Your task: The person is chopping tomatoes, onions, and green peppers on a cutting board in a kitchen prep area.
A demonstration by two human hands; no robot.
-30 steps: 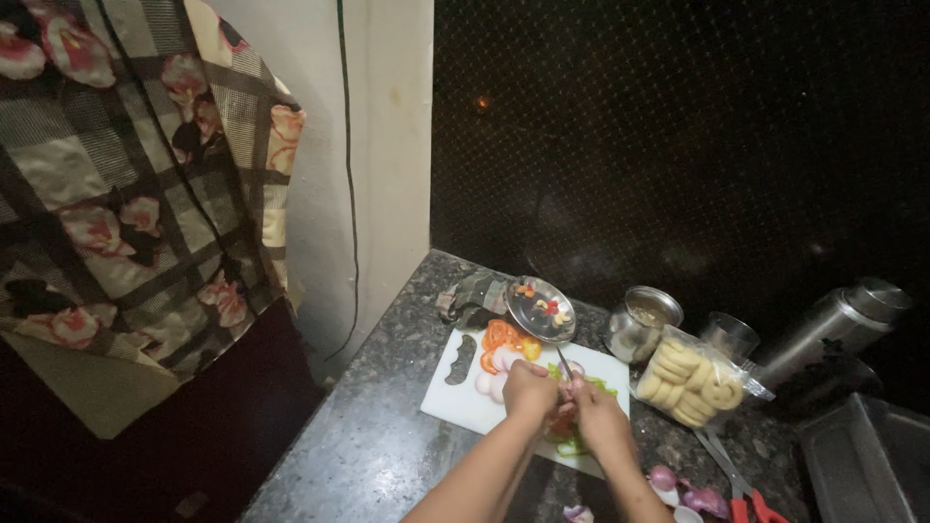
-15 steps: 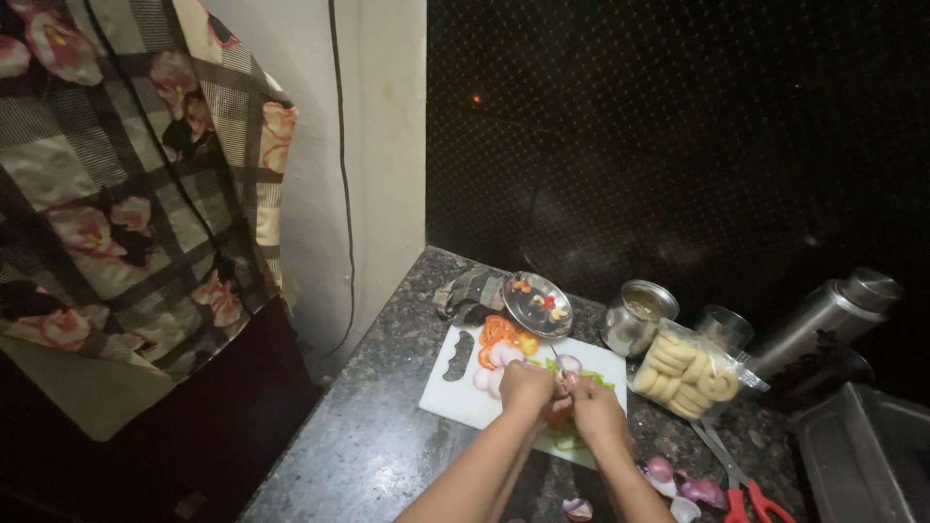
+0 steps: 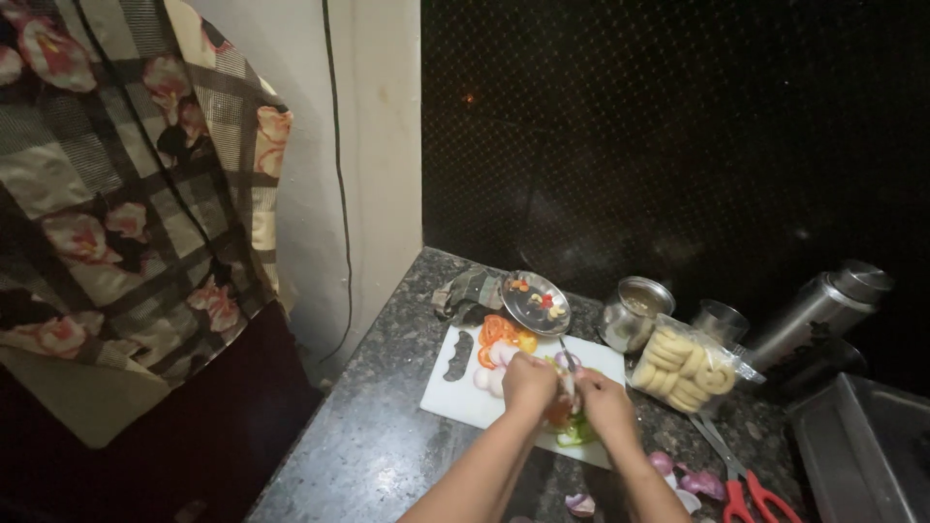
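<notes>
Both hands meet over the white cutting board on the worktop: left hand curls onto a red vegetable, right hand grips a knife whose blade touches it.

The cutting board is white; the carrot slices are orange; the chopped greens are bright green; the tabletop is speckled dark grey; the scissors have red handles; the curtain is checked with pink flowers.
</notes>
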